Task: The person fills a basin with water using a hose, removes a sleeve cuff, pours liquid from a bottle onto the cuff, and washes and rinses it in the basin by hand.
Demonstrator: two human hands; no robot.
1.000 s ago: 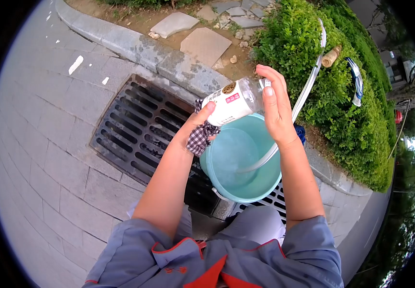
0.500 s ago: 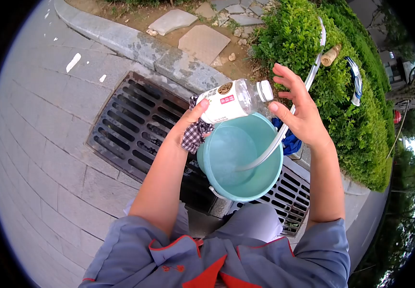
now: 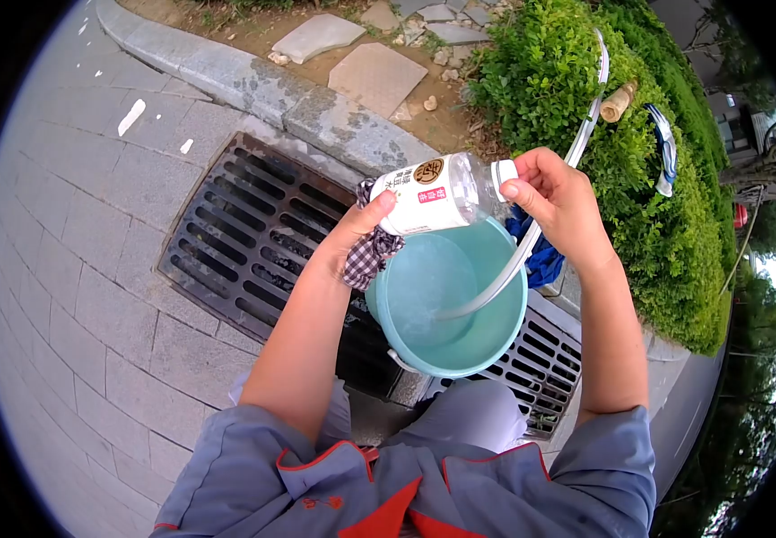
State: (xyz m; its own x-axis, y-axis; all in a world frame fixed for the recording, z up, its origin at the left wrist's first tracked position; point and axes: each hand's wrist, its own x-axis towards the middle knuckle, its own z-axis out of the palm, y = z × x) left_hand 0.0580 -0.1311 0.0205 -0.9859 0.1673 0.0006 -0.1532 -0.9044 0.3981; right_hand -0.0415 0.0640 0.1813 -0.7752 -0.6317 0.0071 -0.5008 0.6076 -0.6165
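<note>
My left hand (image 3: 366, 222) grips a clear plastic bottle (image 3: 428, 193) with a white printed label, together with a black-and-white checkered cloth (image 3: 372, 255). The bottle lies nearly sideways above the bucket, its neck toward the right. On its white cap (image 3: 503, 177) the fingers of my right hand (image 3: 557, 199) are closed. Below the bottle stands a light teal bucket (image 3: 388, 309) with cloudy liquid inside. A pale hose (image 3: 505, 282) hangs over the bucket's rim and its end dips into the liquid.
Metal drain grates (image 3: 235, 224) lie under and beside the bucket. A stone curb (image 3: 253, 90) runs behind them. To the right grows a hedge (image 3: 675, 260), with a brown roll-shaped object (image 3: 619, 101) and a blue-white item (image 3: 663, 151) on it. Blue fabric (image 3: 542, 260) sits behind the bucket.
My right hand has moved from open beside the bottle to closed on its cap. My left hand still holds the bottle and cloth, shifted slightly.
</note>
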